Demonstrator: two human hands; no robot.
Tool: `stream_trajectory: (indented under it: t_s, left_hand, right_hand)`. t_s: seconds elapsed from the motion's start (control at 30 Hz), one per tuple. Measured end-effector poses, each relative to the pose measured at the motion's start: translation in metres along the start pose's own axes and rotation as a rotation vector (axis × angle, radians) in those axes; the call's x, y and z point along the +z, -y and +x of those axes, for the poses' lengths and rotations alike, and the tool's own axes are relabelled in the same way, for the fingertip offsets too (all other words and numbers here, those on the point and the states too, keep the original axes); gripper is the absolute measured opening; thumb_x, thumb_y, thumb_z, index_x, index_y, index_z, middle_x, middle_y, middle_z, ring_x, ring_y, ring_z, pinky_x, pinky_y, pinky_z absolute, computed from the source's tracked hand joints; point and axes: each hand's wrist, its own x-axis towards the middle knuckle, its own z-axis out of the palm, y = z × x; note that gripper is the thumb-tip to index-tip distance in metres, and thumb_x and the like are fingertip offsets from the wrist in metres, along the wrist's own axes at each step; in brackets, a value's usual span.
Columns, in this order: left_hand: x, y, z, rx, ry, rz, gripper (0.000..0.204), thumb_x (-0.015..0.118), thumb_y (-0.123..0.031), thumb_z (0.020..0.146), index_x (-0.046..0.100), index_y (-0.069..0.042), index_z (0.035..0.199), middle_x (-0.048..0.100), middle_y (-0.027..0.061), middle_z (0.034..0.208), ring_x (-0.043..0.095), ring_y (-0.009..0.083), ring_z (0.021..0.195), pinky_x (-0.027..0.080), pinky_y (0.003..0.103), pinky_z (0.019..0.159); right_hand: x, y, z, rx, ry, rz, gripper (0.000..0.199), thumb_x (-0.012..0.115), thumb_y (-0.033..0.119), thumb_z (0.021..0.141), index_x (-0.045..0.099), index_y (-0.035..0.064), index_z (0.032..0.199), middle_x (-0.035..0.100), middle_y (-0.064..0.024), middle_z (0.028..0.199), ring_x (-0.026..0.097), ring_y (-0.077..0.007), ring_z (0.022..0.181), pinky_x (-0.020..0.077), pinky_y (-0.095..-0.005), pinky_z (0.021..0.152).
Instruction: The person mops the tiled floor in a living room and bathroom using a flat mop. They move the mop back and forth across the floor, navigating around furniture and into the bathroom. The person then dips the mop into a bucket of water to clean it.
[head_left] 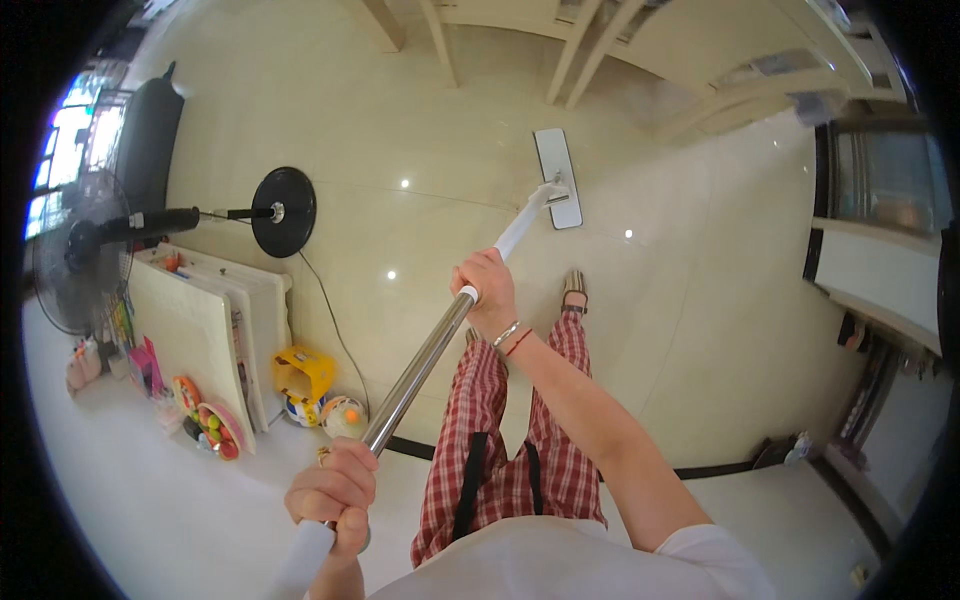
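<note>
Your right hand is curled tight around the mop handle partway down its length, right where the silver tube meets the white section, with a bracelet and a red cord at the wrist. Your left hand is closed in a fist around the upper end of the same handle, low in the head view, a ring showing on one finger. From your hands the handle slants away to the flat mop head, which lies on the glossy cream floor well ahead of your feet. Your red plaid trousers and one sandalled foot show beneath the handle. To your left a black standing fan lies tipped over, beside a white low cabinet, a yellow toy and a ball.
</note>
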Motion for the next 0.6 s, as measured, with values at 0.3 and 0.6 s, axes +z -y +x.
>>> stream_trajectory:
  t_s: [0.3, 0.6]
  left_hand:
    - [-0.033, 0.025, 0.058, 0.036, -0.109, -0.033, 0.045, 0.072, -0.019, 0.083, 0.035, -0.010, 0.060, 0.042, -0.0016, 0.047, 0.040, 0.0157, 0.047, 0.044, 0.034, 0.060]
    - [-0.020, 0.072, 0.178, 0.212, 0.219, 0.029, 0.036, 0.065, -0.001, 0.075, 0.033, -0.008, 0.060, 0.043, 0.0019, 0.054, 0.041, 0.0189, 0.051, 0.045, 0.038, 0.062]
  right_hand:
    - [0.059, 0.004, 0.083, -0.041, -0.112, 0.060, 0.021, 0.067, 0.007, 0.067, 0.046, 0.0100, 0.061, 0.051, -0.0042, 0.066, 0.049, -0.0294, 0.078, 0.0398, -0.0394, 0.063]
    - [0.066, -0.048, 0.227, -0.217, -0.276, 0.132, 0.023, 0.064, 0.005, 0.075, 0.045, 0.0096, 0.062, 0.050, -0.0064, 0.064, 0.049, -0.0272, 0.072, 0.0393, -0.0379, 0.072]
